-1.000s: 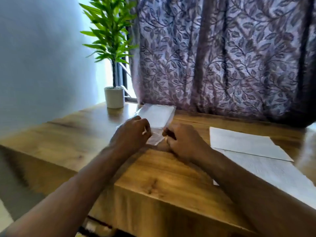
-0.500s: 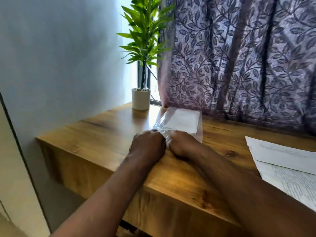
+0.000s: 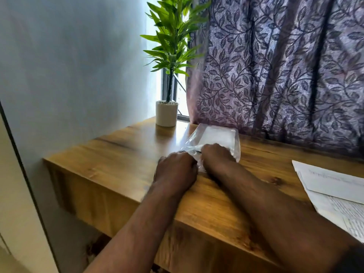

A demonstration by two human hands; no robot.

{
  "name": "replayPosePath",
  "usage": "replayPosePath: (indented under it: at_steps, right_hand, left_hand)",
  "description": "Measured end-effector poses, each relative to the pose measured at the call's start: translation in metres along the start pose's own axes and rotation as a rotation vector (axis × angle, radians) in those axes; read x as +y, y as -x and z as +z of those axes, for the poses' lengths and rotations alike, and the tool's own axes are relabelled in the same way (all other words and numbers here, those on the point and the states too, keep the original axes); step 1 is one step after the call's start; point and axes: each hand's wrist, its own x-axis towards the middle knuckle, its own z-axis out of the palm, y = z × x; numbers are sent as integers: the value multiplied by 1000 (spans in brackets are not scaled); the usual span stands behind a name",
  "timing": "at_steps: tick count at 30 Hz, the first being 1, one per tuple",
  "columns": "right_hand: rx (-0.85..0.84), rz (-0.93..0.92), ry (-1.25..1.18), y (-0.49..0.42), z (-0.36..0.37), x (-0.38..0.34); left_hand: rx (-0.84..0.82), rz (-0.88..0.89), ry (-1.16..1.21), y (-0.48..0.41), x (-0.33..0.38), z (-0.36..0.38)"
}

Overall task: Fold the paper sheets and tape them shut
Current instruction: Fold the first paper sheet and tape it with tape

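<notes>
The left hand (image 3: 176, 170) and right hand (image 3: 215, 156) sit knuckle to knuckle, fingers curled, gripping the crumpled near end of a clear plastic sleeve (image 3: 194, 139). Its flat part, with white folded paper (image 3: 218, 135) inside, lies just beyond the fingers on the table (image 3: 122, 160) — loose paper sheets (image 3: 334, 186) lie well to their right.

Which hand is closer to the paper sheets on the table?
Right. The right hand lies left of the paper sheets, bare table between; the left hand lies farther left. Both grip the plastic bag.
</notes>
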Motion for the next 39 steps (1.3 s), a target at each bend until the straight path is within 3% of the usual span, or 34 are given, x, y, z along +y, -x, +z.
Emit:
replayPosePath:
  at_steps: [4,12,19,24,30,39]
  right_hand:
    - [97,-71,0,-10,1,3]
    - [-19,-116,-30,-27,9,10]
    - [26,-287,244,-3,-1,-3]
    - [169,-326,199,18,-19,-8]
    - [371,-389,-34,40,-46,-5]
    - [610,-431,-183,69,-132,39]
  left_hand:
    - [4,-30,46,-1,2,0]
    - [24,-33,45,0,0,0]
    - [15,-45,58,0,1,-2]
    - [0,-39,56,5,4,-10]
    - [-4,-10,54,8,4,-12]
    - [-23,1,5,5,3,-9]
